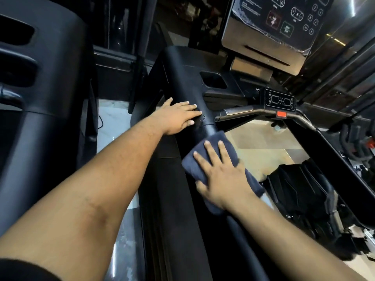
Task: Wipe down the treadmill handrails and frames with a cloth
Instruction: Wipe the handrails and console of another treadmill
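Head view is showing a dark blue cloth (215,159) lying draped over the black handrail (241,230) of the treadmill, directly beneath the right hand (221,177). That hand is lying flat on top of the cloth, fingers straight and slightly spread, pointing up and to the left along the rail; its grip is holding nothing closed, only pressing the fabric against the rail with palm and fingers. Folds of cloth are showing past the fingertips and hanging off the rail's right side below the wrist. The right forearm is entering from the lower right corner.

The left hand (178,116) is resting further up the same rail, where it is widening into the black frame (182,78), apart from the cloth. Its fingers are extended and laid over the surface, thumb raised to the left; it is gripping nothing. The fingertips appear to be covering a small dark round part, though the view is too dim to confirm what it is. The left forearm is stretching in from the lower left.

Beyond the hands, a small control panel (280,99) with a red button (281,113) below it is sitting on the crossbar, and a large console screen (274,23) is standing above.
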`<state>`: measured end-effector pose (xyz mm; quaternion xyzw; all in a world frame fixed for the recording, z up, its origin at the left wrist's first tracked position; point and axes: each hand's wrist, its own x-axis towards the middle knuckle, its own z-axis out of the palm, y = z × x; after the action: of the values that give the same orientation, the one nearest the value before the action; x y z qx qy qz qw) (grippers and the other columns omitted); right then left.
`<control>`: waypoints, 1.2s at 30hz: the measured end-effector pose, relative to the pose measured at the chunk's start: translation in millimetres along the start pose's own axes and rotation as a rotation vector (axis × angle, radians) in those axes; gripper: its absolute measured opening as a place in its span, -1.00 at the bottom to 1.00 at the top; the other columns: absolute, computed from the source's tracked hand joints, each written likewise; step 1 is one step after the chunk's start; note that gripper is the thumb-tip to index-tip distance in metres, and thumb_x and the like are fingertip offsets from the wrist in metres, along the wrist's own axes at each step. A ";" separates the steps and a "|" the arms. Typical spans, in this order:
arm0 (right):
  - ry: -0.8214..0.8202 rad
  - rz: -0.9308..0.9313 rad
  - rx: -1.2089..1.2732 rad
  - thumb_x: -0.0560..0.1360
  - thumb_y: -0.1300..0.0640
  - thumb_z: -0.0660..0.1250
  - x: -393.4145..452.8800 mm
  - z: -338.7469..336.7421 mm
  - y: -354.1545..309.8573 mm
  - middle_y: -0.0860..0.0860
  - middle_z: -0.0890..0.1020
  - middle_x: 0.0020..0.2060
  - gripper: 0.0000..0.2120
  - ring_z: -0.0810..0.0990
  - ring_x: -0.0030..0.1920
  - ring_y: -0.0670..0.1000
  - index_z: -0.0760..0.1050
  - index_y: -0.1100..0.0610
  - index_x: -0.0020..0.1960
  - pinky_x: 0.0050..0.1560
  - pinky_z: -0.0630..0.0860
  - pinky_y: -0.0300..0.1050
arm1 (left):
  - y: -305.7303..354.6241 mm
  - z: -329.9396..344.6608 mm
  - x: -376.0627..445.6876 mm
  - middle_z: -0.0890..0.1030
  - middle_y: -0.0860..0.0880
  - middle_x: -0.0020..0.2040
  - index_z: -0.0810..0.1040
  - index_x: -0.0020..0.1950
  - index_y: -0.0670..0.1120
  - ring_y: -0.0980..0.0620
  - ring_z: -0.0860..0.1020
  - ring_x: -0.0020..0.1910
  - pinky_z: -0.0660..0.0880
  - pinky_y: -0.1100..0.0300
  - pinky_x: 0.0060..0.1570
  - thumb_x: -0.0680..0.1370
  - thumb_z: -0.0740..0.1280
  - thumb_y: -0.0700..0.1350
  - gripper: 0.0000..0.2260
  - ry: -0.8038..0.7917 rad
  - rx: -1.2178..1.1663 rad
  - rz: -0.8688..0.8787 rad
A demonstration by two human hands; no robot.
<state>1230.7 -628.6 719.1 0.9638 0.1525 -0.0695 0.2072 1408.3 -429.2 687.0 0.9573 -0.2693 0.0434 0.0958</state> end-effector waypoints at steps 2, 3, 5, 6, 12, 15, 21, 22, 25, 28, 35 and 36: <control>-0.013 -0.025 -0.060 0.55 -0.26 0.13 -25.1 8.4 -0.3 -0.02 -0.26 0.66 -0.22 -0.35 0.63 0.18 -0.14 -0.20 0.66 0.42 0.11 0.51 | -4.3 5.1 0.4 0.11 0.07 0.69 0.11 0.66 0.18 0.00 0.07 0.66 0.05 -0.31 0.53 0.74 0.04 0.13 -0.53 0.016 -0.004 0.009; -0.024 -0.023 -0.065 0.55 -0.27 0.13 -21.7 6.8 0.4 -0.03 -0.28 0.65 -0.23 -0.37 0.62 0.17 -0.14 -0.20 0.66 0.42 0.08 0.54 | -6.4 6.2 2.1 0.11 0.06 0.69 0.11 0.66 0.18 0.00 0.07 0.66 0.06 -0.30 0.53 0.74 0.04 0.13 -0.53 0.026 -0.007 0.013; -0.031 -0.031 -0.083 0.56 -0.29 0.15 5.8 -1.2 -4.6 -0.04 -0.31 0.65 -0.23 -0.39 0.61 0.18 -0.12 -0.19 0.66 0.39 0.03 0.61 | -7.6 8.3 7.4 0.11 0.06 0.69 0.13 0.66 0.17 0.00 0.08 0.66 0.07 -0.29 0.53 0.73 0.05 0.14 -0.53 0.048 -0.016 0.020; -0.018 -0.042 -0.117 0.56 -0.30 0.16 28.6 -3.9 -10.4 -0.03 -0.29 0.65 -0.23 -0.38 0.61 0.19 -0.09 -0.18 0.66 0.37 0.00 0.66 | -8.8 9.0 10.8 0.12 0.06 0.69 0.13 0.66 0.17 0.00 0.08 0.66 0.07 -0.29 0.53 0.73 0.05 0.13 -0.53 0.061 -0.019 0.015; -0.036 -0.049 -0.396 0.65 -0.19 0.08 108.4 -8.4 -46.0 0.06 -0.20 0.67 -0.36 -0.36 0.61 0.25 0.03 -0.07 0.68 0.28 -0.16 0.73 | -29.9 7.3 22.3 0.12 0.08 0.68 0.15 0.66 0.16 0.01 0.09 0.66 0.06 -0.28 0.54 0.74 0.07 0.04 -0.55 0.068 -0.060 0.015; -0.067 -0.116 -0.350 0.60 -0.24 0.13 69.6 -2.5 -36.3 0.02 -0.20 0.67 -0.30 -0.35 0.63 0.18 0.05 -0.07 0.67 0.36 -0.19 0.66 | -54.9 14.9 26.3 0.15 0.07 0.67 0.17 0.65 0.18 0.00 0.10 0.66 0.07 -0.31 0.53 0.74 0.07 0.06 -0.55 0.085 -0.088 0.004; -0.023 -0.121 -0.255 0.52 -0.35 0.18 88.0 -15.8 -22.0 -0.10 -0.16 0.67 -0.27 -0.30 0.64 0.09 0.12 -0.20 0.63 0.36 -0.07 0.66 | -60.6 4.9 34.1 0.18 0.11 0.66 0.24 0.62 0.21 0.03 0.08 0.66 0.04 -0.35 0.51 0.75 0.08 0.01 -0.58 0.096 -0.079 -0.016; -0.020 -0.104 -0.248 0.53 -0.35 0.17 112.1 -21.6 -25.0 -0.10 -0.17 0.67 -0.28 -0.31 0.64 0.10 0.10 -0.21 0.63 0.35 -0.05 0.69 | -58.6 5.5 34.1 0.19 0.11 0.66 0.24 0.62 0.20 0.03 0.09 0.66 0.05 -0.35 0.52 0.75 0.08 -0.01 -0.58 0.104 -0.080 -0.023; -0.004 -0.045 -0.210 0.54 -0.35 0.16 149.9 -32.3 -26.0 -0.08 -0.18 0.67 -0.28 -0.30 0.64 0.12 0.08 -0.21 0.64 0.32 -0.05 0.72 | -57.2 14.8 32.1 0.16 0.11 0.67 0.17 0.65 0.18 0.02 0.10 0.65 0.06 -0.34 0.53 0.74 0.08 -0.05 -0.54 0.098 -0.125 -0.058; 0.024 -0.070 -0.166 0.53 -0.31 0.17 115.6 -24.2 -18.0 -0.06 -0.17 0.67 -0.26 -0.27 0.65 0.11 0.06 -0.19 0.65 0.41 -0.03 0.62 | -58.4 25.0 30.4 0.15 0.12 0.67 0.18 0.64 0.18 0.02 0.12 0.65 0.10 -0.33 0.53 0.74 0.10 -0.05 -0.54 0.129 -0.198 -0.063; 0.051 -0.021 0.028 0.54 -0.34 0.16 117.9 -26.4 15.0 -0.09 -0.23 0.66 -0.22 -0.34 0.63 0.10 -0.12 -0.28 0.64 0.46 -0.07 0.59 | -59.2 25.9 42.7 0.34 0.09 0.58 0.37 0.56 0.13 0.05 0.22 0.60 0.18 -0.26 0.50 0.73 0.15 -0.06 -0.62 0.226 -0.256 -0.063; 0.074 -0.002 0.052 0.54 -0.35 0.17 141.7 -30.3 14.8 -0.07 -0.20 0.67 -0.22 -0.30 0.64 0.11 -0.11 -0.27 0.64 0.44 -0.08 0.61 | -59.3 22.8 45.8 0.35 0.09 0.57 0.38 0.55 0.13 0.05 0.23 0.59 0.21 -0.28 0.49 0.72 0.15 -0.06 -0.62 0.224 -0.237 -0.059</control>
<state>1371.3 -591.2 724.2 0.9707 0.1590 -0.0381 0.1761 1479.1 -407.5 661.4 0.9359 -0.2320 0.1150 0.2387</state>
